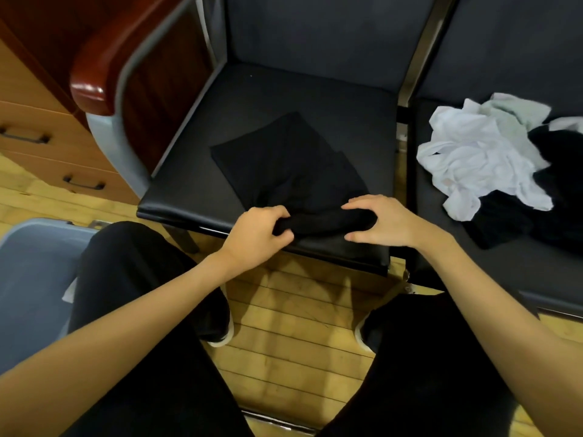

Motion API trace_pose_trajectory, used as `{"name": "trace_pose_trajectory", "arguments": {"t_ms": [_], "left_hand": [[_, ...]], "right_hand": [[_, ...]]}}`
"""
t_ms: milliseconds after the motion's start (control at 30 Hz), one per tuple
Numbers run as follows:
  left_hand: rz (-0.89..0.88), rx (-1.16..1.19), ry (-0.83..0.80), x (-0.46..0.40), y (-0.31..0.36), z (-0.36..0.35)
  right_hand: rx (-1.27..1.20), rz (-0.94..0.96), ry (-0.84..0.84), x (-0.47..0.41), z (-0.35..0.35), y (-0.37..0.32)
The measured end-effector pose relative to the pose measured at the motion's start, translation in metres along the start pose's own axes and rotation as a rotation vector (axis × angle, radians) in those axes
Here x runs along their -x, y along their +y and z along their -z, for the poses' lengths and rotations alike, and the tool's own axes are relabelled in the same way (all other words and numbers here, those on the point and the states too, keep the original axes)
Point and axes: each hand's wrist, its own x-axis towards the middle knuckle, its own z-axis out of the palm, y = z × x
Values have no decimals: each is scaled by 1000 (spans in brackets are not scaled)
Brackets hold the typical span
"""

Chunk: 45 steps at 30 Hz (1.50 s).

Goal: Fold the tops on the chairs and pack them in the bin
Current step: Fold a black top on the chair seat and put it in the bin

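Note:
A black top [284, 159] lies partly folded on the black seat of the left chair [195, 184], its near end bunched into a roll at the seat's front edge. My left hand [258, 231] grips the left end of that roll. My right hand [381, 222] holds the right end, fingers curled over it and thumb below. On the right chair [520, 272] sits a crumpled heap: a white top [479, 159] over a black garment [517, 216]. The grey bin [31, 279] stands on the floor at the lower left, partly hidden by my leg.
A red wooden armrest [104, 64] and grey frame border the left chair. Wooden drawers [38, 134] stand at the far left. My legs in black trousers and my shoes are on the wood floor [299, 326] between the chairs and me.

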Motion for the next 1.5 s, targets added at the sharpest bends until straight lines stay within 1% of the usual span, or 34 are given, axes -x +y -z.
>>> {"name": "trace_pose_trajectory", "arguments": {"t_ms": [100,200,267,300,333,433,567,633,700,733,800,867,1000,1133,1200,1267,1333,1433,1500], "left_hand": [[24,84,-40,10,4,6],[-19,146,-83,30,6,5],[-29,192,-88,42,8,5],[-22,217,-77,46,8,6],[-12,243,-59,50,8,7],[51,339,34,57,11,12],[205,481,289,50,12,18],[299,539,402,36,8,20],[395,559,480,19,1,21],[442,538,509,9,-3,22],[518,479,553,-10,-13,23],[572,412,573,-29,-26,21],[646,211,556,-55,-49,13],[691,-72,492,-65,-61,8],[712,-164,480,-67,-64,6],[759,-198,516,-67,-65,4],[843,-201,553,-67,-65,4],[956,-225,503,-66,-62,0],[965,-234,453,-65,-59,-3]], "right_hand": [[90,39,60,16,-8,-3],[158,86,126,27,-18,-7],[199,87,153,33,-18,-9],[173,63,166,36,-15,-10],[109,29,178,38,-10,-11],[-225,-35,239,36,4,-18],[-535,19,357,7,18,-30],[-707,15,433,-14,19,-39],[-821,-15,506,-41,15,-46],[-832,-18,538,-55,12,-47],[-795,-24,586,-81,9,-50],[-694,-15,614,-105,8,-53],[-482,-16,680,-139,2,-56],[-266,-159,648,-159,-10,-51],[-181,-224,651,-162,-15,-49],[-136,-292,676,-161,-16,-50],[-86,-360,680,-159,-17,-51],[-2,-398,636,-151,-20,-51],[32,-392,598,-145,-22,-52]]}}
